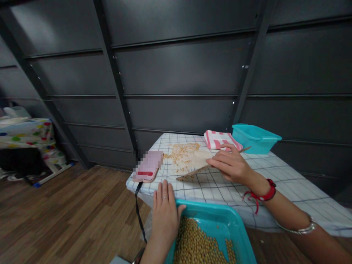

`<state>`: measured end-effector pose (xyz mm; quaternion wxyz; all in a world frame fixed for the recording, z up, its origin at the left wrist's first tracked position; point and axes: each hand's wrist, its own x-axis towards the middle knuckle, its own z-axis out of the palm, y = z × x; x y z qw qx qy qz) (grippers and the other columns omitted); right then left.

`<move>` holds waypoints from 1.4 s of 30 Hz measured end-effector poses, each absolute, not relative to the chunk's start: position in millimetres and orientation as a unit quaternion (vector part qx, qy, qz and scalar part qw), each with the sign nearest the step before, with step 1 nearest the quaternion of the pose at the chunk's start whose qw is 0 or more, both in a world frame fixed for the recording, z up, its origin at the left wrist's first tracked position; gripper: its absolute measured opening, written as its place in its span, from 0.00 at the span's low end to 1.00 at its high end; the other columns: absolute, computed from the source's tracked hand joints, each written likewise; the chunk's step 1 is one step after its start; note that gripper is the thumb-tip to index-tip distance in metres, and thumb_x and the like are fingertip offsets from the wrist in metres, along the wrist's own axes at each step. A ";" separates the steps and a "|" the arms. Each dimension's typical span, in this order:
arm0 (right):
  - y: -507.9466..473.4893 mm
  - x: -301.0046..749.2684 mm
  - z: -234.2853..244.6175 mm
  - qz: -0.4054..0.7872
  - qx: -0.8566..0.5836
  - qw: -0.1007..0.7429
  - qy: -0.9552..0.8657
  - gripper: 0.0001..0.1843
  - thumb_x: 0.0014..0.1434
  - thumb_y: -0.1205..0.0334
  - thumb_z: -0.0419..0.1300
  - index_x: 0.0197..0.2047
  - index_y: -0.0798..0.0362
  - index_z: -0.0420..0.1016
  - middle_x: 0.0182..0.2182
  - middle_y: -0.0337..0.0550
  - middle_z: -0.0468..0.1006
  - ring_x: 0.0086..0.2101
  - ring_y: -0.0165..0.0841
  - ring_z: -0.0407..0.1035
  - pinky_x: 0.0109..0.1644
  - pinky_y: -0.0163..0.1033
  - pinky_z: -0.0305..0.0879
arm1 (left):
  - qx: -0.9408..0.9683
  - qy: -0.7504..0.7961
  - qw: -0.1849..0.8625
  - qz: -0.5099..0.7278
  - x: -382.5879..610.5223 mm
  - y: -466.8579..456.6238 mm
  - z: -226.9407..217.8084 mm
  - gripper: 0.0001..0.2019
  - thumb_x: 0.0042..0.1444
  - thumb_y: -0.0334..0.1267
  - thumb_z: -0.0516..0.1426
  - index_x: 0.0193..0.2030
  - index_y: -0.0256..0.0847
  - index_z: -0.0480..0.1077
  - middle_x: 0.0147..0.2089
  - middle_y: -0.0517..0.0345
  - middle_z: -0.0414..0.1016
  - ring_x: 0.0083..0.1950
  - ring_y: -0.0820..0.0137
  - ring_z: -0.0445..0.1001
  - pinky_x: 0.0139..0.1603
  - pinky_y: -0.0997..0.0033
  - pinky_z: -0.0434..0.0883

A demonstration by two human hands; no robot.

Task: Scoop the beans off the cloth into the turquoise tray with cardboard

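My right hand (pixel 232 165) pinches the near edge of a thin, pale board (pixel 202 161) that looks like cardboard. The board's near edge is raised off the checked tablecloth. Small yellow beans (pixel 184 150) lie scattered over its far and left side. My left hand (pixel 166 211) is stretched out flat at the table's front edge, fingers straight, its thumb by the rim of a turquoise basin (pixel 224 209). Greenish-brown beans (pixel 196 242) fill much of that basin, with some of its bottom showing. The basin's near side is cut off by the frame.
A pink phone (pixel 150 165) with a black strap (pixel 138 209) lies at the table's left edge. Behind my right hand sit a folded pink-and-white cloth (pixel 220 139) and a second turquoise basin (pixel 255 139). A dark panelled wall (pixel 178 73) stands behind the table (pixel 288 187).
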<state>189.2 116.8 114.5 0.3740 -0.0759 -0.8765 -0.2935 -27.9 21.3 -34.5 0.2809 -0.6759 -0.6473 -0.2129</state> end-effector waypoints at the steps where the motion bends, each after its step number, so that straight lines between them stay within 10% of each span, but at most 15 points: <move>1: 115.7 190.5 114.8 -0.292 -0.078 0.374 -0.877 0.21 0.54 0.75 0.47 0.50 0.49 0.64 0.27 0.36 0.73 0.29 0.29 0.64 0.47 0.45 0.55 | -0.677 -0.647 0.280 -0.214 -28.1 21.2 -34.4 0.32 0.56 0.53 0.43 0.58 0.27 0.56 0.59 0.34 0.62 0.60 0.51 0.58 0.55 0.48 0.61; 42: 95.2 206.1 117.9 -0.316 -0.107 0.349 -0.876 0.17 0.53 0.77 0.50 0.44 0.54 0.65 0.27 0.39 0.75 0.29 0.29 0.65 0.46 0.46 0.57 | -0.673 -0.649 0.275 -0.226 -28.2 21.7 -34.9 0.31 0.57 0.52 0.43 0.58 0.28 0.56 0.58 0.33 0.62 0.60 0.51 0.59 0.54 0.46 0.62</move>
